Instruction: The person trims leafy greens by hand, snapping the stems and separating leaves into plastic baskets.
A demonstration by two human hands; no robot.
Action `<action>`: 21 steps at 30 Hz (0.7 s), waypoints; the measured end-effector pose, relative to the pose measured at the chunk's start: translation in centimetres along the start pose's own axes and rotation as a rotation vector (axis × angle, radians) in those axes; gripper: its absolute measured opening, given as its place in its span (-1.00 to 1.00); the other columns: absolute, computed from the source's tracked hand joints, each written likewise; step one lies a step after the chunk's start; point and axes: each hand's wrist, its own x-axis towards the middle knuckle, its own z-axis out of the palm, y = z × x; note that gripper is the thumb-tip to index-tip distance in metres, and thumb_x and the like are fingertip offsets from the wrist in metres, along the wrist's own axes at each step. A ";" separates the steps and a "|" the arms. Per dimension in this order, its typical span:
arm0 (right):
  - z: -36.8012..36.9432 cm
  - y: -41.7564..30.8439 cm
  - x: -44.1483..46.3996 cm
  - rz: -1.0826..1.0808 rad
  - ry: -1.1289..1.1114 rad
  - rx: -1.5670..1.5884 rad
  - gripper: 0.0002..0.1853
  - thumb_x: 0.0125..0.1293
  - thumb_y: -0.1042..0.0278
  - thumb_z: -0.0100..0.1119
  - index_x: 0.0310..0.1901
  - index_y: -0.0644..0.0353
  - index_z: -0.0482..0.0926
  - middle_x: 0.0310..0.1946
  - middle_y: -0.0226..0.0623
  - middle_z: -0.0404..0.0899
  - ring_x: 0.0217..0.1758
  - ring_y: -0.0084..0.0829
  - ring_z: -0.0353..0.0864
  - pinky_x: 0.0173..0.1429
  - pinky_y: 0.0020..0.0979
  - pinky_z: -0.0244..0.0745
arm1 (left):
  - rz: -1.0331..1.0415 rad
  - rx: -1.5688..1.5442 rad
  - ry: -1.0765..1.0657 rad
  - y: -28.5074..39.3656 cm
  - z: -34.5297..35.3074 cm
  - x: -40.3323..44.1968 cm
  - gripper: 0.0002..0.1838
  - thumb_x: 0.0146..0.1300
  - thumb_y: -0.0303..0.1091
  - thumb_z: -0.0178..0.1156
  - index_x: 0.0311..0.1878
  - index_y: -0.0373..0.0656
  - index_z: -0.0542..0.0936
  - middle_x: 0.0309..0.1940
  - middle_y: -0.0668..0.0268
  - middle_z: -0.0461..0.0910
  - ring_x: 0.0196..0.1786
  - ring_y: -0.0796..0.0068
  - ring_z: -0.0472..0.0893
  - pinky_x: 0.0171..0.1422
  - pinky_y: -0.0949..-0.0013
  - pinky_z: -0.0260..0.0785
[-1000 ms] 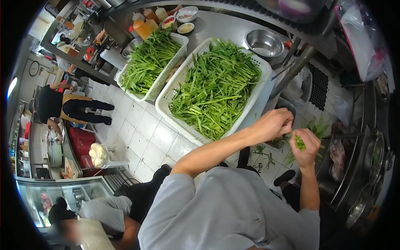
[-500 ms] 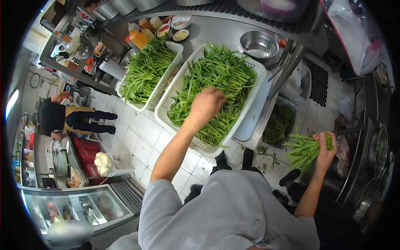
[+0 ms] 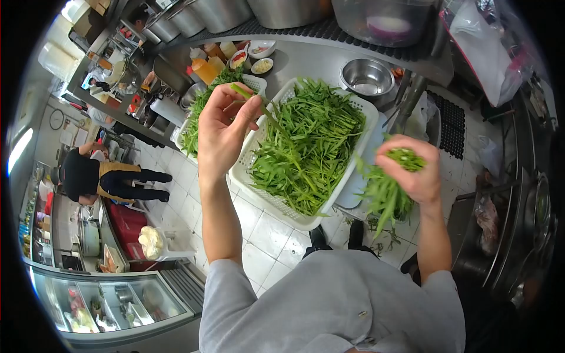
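Note:
My left hand (image 3: 226, 129) is raised over the left edge of a white perforated basket (image 3: 309, 222). Its thumb and fingers pinch a single green stem (image 3: 272, 119), which slants down toward the basket. Long narrow-leaved greens that look like water spinach (image 3: 312, 141) fill this basket. To its right, my right hand (image 3: 419, 170) is closed around a bunch of water spinach (image 3: 385, 200). The bunch's cut ends show above the fist and its leaves hang down to the left. Behind my left hand stands a second basket (image 3: 256, 84) of greens, partly hidden.
A steel bowl (image 3: 368, 77) stands behind the basket, and a pale blue board (image 3: 352, 198) lies beside it. Sauce bottles (image 3: 204, 70) and small bowls are at the back. A shelf edge (image 3: 282, 34) overhangs the counter. Another person (image 3: 118, 175) stands at the far left.
My left hand has risen from the greens in the basket and moved left with a stem. My right hand has brought its bunch up and inward, closer to the basket.

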 end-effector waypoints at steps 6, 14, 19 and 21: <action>6.1 -2.1 5.8 -0.110 -0.048 -0.048 -0.71 0.19 0.41 0.42 -0.06 0.30 0.70 -0.21 -0.19 0.76 -0.16 -0.48 0.73 -0.03 -0.51 0.57 | 0.116 -0.001 -0.010 3.6 2.7 0.4 -0.80 0.33 -0.44 0.30 -0.08 -0.23 0.48 -0.24 0.32 0.62 -0.25 0.58 0.66 -0.33 0.56 0.47; 3.0 -1.9 6.6 0.128 -0.068 -0.010 -0.74 0.18 0.29 0.44 -0.16 0.25 0.73 -0.47 -0.35 0.70 -0.52 -0.59 0.57 -0.40 -0.55 0.43 | 0.143 -0.074 -0.097 3.4 4.5 0.5 -0.64 0.35 -0.46 0.27 0.16 -0.25 0.46 -0.05 0.23 0.62 -0.10 0.51 0.67 -0.22 0.52 0.54; -3.6 -1.8 2.6 0.135 0.232 0.062 -0.80 0.28 0.45 0.30 -0.10 0.31 0.67 -0.43 -0.37 0.65 -0.46 -0.61 0.53 -0.35 -0.58 0.40 | -0.005 0.171 -0.218 -2.1 3.2 -0.7 -0.76 0.36 -0.44 0.25 0.05 -0.27 0.61 -0.15 0.25 0.67 -0.13 0.53 0.66 -0.13 0.50 0.52; -6.4 -1.6 -0.4 0.118 0.360 0.027 -0.79 0.27 0.47 0.29 -0.09 0.34 0.65 -0.38 -0.38 0.64 -0.39 -0.61 0.55 -0.29 -0.59 0.40 | -0.041 0.334 -0.359 -4.8 3.2 -2.2 -0.83 0.33 -0.42 0.27 -0.08 -0.27 0.67 -0.17 0.26 0.69 -0.13 0.52 0.67 -0.10 0.46 0.54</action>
